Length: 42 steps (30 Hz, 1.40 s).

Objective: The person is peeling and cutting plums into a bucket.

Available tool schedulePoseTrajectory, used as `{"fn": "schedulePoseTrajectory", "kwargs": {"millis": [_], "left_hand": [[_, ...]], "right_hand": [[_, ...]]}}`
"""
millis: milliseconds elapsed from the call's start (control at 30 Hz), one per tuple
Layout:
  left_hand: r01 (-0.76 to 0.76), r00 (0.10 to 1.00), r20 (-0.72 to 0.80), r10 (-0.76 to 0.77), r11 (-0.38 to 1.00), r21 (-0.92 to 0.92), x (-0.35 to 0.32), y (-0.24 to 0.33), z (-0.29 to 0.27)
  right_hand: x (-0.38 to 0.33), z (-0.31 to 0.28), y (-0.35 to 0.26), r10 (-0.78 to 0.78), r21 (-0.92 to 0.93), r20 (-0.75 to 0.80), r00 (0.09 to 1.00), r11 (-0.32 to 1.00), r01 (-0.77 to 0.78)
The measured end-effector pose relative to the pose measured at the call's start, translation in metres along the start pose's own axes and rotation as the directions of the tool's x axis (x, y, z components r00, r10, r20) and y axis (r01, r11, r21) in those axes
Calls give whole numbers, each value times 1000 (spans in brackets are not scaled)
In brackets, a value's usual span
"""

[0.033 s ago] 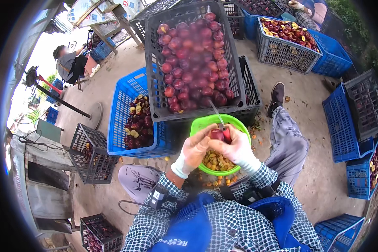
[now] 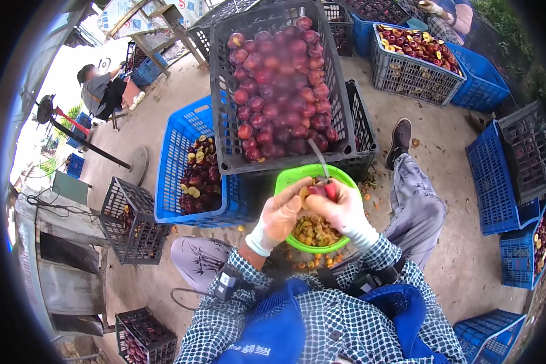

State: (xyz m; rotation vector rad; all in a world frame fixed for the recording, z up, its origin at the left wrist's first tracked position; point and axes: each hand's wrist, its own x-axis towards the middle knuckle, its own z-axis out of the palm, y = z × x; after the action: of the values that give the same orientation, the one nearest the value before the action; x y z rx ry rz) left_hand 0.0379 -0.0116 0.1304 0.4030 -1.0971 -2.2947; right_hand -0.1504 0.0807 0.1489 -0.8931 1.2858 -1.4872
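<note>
Over a lime-green basin point(image 2: 283, 180), my two gloved hands meet around a dark red plum point(image 2: 315, 189) with some yellow flesh showing. My left hand point(image 2: 278, 219) pinches the plum from the left. Closed on the red handle of a knife point(image 2: 320, 159), my right hand point(image 2: 347, 213) presses against the fruit's other side. The knife's thin blade points up and away, toward the plum crate. Yellowish cut plum pieces point(image 2: 315, 232) lie in the basin below. My fingers partly hide the plum and the handle.
Directly ahead, a black crate point(image 2: 222, 130) of whole plums sits on another crate. A blue crate point(image 2: 173, 151) to its left holds cut plums. More crates, such as a grey one point(image 2: 415, 82), stand around. A seated person point(image 2: 100, 91) is at far left, another at upper right.
The knife has turned slightly, its blade tip shifting right. The plum has rotated in my fingers, and yellow flesh shows on its left side.
</note>
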Motion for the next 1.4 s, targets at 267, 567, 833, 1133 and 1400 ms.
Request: {"fn": "schedulePoseTrajectory", "kwargs": {"millis": [267,567,833,1133,1400], "left_hand": [[90,974,213,-73,993,-72,1,8,-34],[34,908,-63,413,77,996,171,94,-65],[348,937,-297,187,-392,852,304,50,-116],[250,967,106,-232,946,-206,162,65,-31],[19,998,-60,-8,983,180,29,32,38]], "right_hand": [[11,-25,21,341,728,313,886,513,-455],[14,-72,15,93,35,-26,995,995,-92],[18,-77,16,115,285,-88,989,955,-86],[11,-71,0,-22,248,-102,995,968,47],[-17,-25,-18,-259,-320,-24,966,917,238]]}}
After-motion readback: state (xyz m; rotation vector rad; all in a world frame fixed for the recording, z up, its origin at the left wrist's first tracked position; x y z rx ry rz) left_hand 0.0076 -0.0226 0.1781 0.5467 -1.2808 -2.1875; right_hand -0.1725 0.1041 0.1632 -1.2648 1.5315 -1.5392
